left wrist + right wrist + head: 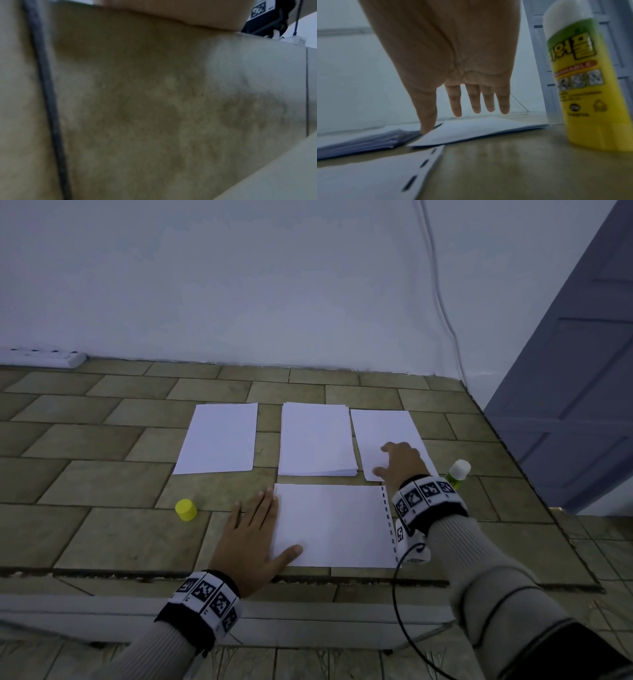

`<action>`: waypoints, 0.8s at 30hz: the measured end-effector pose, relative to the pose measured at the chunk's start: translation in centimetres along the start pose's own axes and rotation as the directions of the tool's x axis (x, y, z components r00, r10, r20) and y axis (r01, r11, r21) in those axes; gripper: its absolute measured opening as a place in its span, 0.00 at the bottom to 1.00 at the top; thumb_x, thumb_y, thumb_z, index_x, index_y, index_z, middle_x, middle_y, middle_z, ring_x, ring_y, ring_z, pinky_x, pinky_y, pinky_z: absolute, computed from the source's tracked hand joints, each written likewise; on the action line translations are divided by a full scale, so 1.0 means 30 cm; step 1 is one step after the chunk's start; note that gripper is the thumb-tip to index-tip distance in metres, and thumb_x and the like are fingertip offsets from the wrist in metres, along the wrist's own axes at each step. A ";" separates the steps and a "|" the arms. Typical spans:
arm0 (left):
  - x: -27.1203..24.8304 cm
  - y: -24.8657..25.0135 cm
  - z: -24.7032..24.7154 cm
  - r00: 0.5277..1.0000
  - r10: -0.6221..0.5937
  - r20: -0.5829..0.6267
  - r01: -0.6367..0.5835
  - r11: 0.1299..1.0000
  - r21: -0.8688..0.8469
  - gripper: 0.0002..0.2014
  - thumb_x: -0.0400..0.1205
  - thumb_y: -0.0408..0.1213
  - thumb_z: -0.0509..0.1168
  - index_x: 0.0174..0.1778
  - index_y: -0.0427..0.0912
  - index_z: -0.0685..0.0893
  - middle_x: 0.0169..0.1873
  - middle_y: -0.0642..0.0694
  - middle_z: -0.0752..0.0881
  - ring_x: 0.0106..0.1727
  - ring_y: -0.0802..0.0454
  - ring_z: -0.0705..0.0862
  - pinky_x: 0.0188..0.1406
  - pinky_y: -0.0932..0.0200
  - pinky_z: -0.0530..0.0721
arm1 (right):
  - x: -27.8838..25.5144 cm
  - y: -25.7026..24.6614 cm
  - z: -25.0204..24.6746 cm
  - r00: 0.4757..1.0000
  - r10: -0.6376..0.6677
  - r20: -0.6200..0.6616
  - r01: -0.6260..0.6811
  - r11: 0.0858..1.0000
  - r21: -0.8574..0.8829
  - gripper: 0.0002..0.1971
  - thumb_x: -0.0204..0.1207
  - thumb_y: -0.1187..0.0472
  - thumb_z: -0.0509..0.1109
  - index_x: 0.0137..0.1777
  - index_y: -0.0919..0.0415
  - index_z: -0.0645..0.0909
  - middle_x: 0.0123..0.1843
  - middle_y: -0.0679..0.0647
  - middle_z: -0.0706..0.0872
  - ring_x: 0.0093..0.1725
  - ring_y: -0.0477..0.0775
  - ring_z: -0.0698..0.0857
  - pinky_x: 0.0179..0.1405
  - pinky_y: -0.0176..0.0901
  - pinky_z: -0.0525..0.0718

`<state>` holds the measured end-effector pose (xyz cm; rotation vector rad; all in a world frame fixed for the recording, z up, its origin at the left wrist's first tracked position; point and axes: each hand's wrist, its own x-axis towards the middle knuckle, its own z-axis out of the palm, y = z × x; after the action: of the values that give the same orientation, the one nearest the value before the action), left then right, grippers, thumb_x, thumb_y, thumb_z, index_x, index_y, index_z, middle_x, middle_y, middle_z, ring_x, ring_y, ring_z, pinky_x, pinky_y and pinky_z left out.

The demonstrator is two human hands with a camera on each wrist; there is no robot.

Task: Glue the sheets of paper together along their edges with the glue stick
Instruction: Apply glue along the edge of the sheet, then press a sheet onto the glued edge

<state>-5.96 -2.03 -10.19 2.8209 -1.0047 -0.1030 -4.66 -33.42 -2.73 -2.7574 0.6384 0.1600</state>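
White paper lies spread over a tan tile-patterned table [102,529] in the head view: a single white sheet at far left [219,438], a thick white stack of sheets [315,438] in the middle, and a single white sheet at far right [380,433]. Nearer lies a white sheet with a dashed black line along its right edge [335,525]. The left hand [251,537] rests flat with straight fingers on that dashed sheet's left edge, thumb on the paper. The right hand [399,462] lies spread and relaxed over the far right sheet, gripping nothing. A yellow-green glue stick with its white top exposed [457,472] stands upright just right of that hand, and its round yellow cap [186,509] sits on the table left of the left hand.

From the left wrist, only blurred tan table surface [154,108] and a sliver of the left hand [171,12] show.

From the right wrist, the right hand [453,60] hangs open, its thumb [426,121] touching the far right sheet [479,129] beside the stack [368,140]. The glue stick [583,88] stands at right, the dashed sheet [376,175] nearest.
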 end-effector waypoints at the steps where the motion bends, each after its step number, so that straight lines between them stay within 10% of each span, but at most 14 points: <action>1: 0.000 0.001 -0.004 1.000 0.000 0.005 0.000 1.000 0.000 0.53 0.75 0.78 0.29 0.86 0.38 0.44 0.85 0.47 0.39 0.85 0.52 0.39 0.84 0.41 0.40 | 0.019 0.002 0.007 0.998 0.023 0.054 -0.021 0.999 -0.038 0.31 0.77 0.48 0.70 0.77 0.59 0.66 0.74 0.62 0.71 0.73 0.64 0.70 0.69 0.58 0.74; 12: -0.002 0.006 -0.014 1.000 -0.014 0.023 0.014 1.000 0.002 0.53 0.74 0.78 0.26 0.86 0.39 0.44 0.84 0.48 0.39 0.86 0.51 0.41 0.84 0.42 0.40 | 0.064 0.032 0.022 0.996 0.063 0.062 -0.065 0.998 0.019 0.24 0.82 0.53 0.63 0.76 0.60 0.71 0.75 0.59 0.75 0.72 0.61 0.75 0.66 0.49 0.74; 18: 0.009 0.002 -0.038 0.998 -0.055 0.000 0.055 0.985 -0.166 0.55 0.70 0.79 0.22 0.87 0.44 0.45 0.85 0.54 0.42 0.85 0.59 0.42 0.84 0.49 0.38 | 0.051 0.034 -0.050 0.952 0.003 -0.305 0.057 0.980 0.189 0.19 0.82 0.54 0.64 0.68 0.64 0.77 0.64 0.62 0.83 0.64 0.63 0.80 0.63 0.54 0.78; 24: 0.037 0.020 -0.127 0.957 -0.280 -0.070 0.159 0.714 -0.682 0.45 0.75 0.79 0.40 0.70 0.47 0.76 0.66 0.53 0.80 0.67 0.53 0.77 0.74 0.44 0.72 | -0.080 -0.008 -0.123 0.804 -0.230 -0.549 0.423 0.869 0.257 0.16 0.77 0.57 0.72 0.62 0.60 0.81 0.62 0.57 0.83 0.65 0.60 0.78 0.68 0.58 0.73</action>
<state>-5.03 -2.76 -6.34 2.2036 -0.4443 -0.2026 -6.56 -33.42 1.25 -2.4746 0.2388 -0.7152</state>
